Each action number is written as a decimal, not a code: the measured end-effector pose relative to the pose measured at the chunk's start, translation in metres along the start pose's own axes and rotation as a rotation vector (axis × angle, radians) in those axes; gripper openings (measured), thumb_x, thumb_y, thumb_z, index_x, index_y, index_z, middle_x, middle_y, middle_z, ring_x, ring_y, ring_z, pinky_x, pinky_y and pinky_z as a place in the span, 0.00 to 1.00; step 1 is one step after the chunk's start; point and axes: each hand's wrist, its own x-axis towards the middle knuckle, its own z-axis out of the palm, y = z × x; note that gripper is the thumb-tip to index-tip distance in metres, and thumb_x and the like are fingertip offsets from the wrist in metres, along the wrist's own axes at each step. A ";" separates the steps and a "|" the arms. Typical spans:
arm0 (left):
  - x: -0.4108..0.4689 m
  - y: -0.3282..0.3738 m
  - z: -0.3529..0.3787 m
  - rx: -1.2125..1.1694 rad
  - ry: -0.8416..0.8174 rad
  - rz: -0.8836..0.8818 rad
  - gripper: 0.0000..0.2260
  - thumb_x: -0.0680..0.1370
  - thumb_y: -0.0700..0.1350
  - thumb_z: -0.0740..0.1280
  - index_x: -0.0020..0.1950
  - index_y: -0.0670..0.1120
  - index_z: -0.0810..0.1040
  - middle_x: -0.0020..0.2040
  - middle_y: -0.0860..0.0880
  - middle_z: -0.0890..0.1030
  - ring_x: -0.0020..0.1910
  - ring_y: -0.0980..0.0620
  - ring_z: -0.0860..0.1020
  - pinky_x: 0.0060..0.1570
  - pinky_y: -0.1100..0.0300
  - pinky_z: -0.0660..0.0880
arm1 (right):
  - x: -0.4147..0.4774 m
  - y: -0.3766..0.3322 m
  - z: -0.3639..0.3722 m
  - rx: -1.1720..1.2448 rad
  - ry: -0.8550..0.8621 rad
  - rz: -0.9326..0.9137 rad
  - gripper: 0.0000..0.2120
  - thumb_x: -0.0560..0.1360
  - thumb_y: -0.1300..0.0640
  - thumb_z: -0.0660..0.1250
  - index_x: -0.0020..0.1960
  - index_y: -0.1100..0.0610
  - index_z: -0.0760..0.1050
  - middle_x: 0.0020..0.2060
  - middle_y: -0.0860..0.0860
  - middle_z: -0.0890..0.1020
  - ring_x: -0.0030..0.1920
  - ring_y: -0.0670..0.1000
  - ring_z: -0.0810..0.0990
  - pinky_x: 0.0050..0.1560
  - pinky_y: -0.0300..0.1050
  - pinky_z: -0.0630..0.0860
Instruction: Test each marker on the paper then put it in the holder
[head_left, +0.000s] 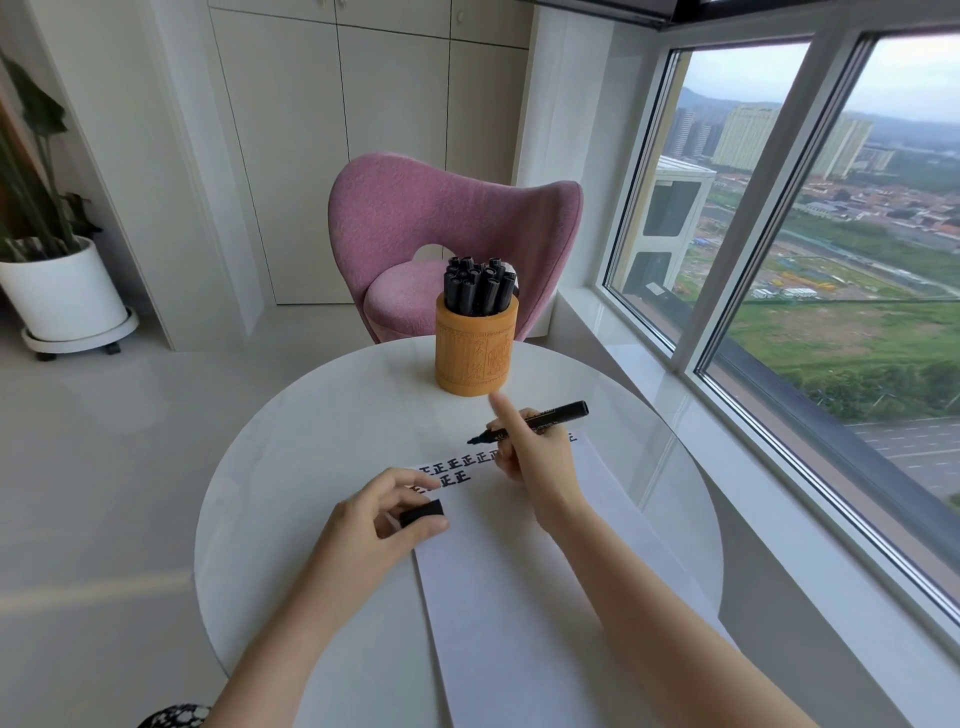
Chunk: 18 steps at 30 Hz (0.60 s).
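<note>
Black uncapped marker (540, 420) is gripped in the right hand (540, 462), index finger raised. Its nib is just over the far end of the paper (519, 597) beside rows of test marks, a position suited to adding another. Left hand (384, 519) pinches the cap (422, 512) at the paper's left edge, judged ready for recapping while steadying the sheet. Wooden holder (475, 353), packed with capped markers (478, 283), stands near the far edge of the bench (311, 441).
</note>
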 end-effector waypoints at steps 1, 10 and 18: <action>0.002 -0.001 -0.001 -0.028 0.021 -0.002 0.11 0.69 0.42 0.75 0.45 0.56 0.79 0.43 0.53 0.84 0.36 0.51 0.75 0.39 0.67 0.70 | -0.001 -0.003 -0.001 0.020 0.009 0.024 0.19 0.75 0.47 0.69 0.37 0.63 0.75 0.25 0.53 0.65 0.27 0.49 0.65 0.30 0.38 0.66; 0.007 0.010 -0.003 -0.158 0.087 -0.021 0.08 0.69 0.40 0.75 0.44 0.44 0.78 0.41 0.49 0.85 0.38 0.50 0.79 0.40 0.66 0.74 | -0.030 -0.023 -0.009 0.064 -0.069 0.001 0.15 0.75 0.56 0.70 0.35 0.59 0.67 0.23 0.50 0.61 0.25 0.48 0.58 0.26 0.36 0.58; 0.003 0.029 0.005 -0.184 0.079 0.017 0.07 0.70 0.38 0.73 0.45 0.42 0.77 0.40 0.47 0.85 0.32 0.55 0.77 0.37 0.71 0.73 | -0.045 -0.026 -0.003 0.065 -0.066 -0.049 0.10 0.74 0.63 0.66 0.37 0.60 0.67 0.24 0.50 0.59 0.25 0.49 0.56 0.25 0.36 0.56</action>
